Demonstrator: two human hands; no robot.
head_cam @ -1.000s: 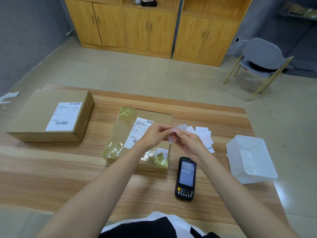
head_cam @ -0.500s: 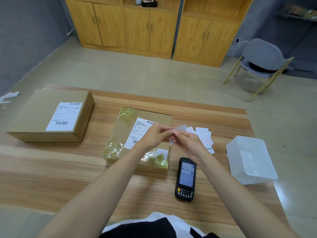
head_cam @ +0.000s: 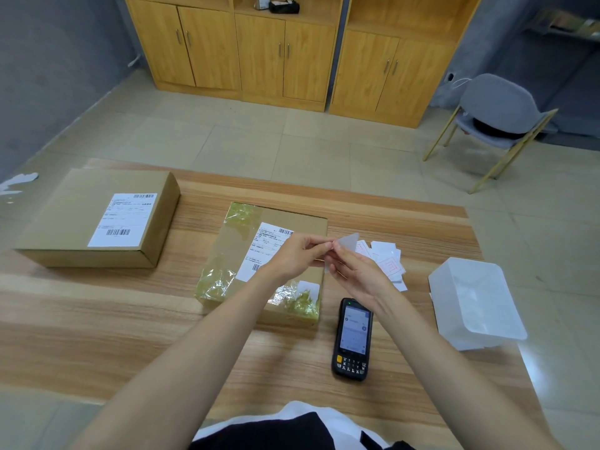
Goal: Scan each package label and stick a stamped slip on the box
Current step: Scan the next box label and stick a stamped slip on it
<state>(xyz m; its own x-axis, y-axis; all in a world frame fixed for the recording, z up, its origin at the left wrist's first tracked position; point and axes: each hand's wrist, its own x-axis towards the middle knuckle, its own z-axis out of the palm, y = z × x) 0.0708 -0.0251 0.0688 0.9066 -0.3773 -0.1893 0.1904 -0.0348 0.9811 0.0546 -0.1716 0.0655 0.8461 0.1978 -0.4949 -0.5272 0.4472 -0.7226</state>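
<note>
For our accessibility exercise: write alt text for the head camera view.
Two bare hands, left and right, pinch a small white slip above a taped cardboard box on a wooden table. A handheld scanner lies nearby; a second labelled box sits far left.

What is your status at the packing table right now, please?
Left hand and right hand pinching one slip above taped box. Scanner on table. Nothing in the way.
</note>
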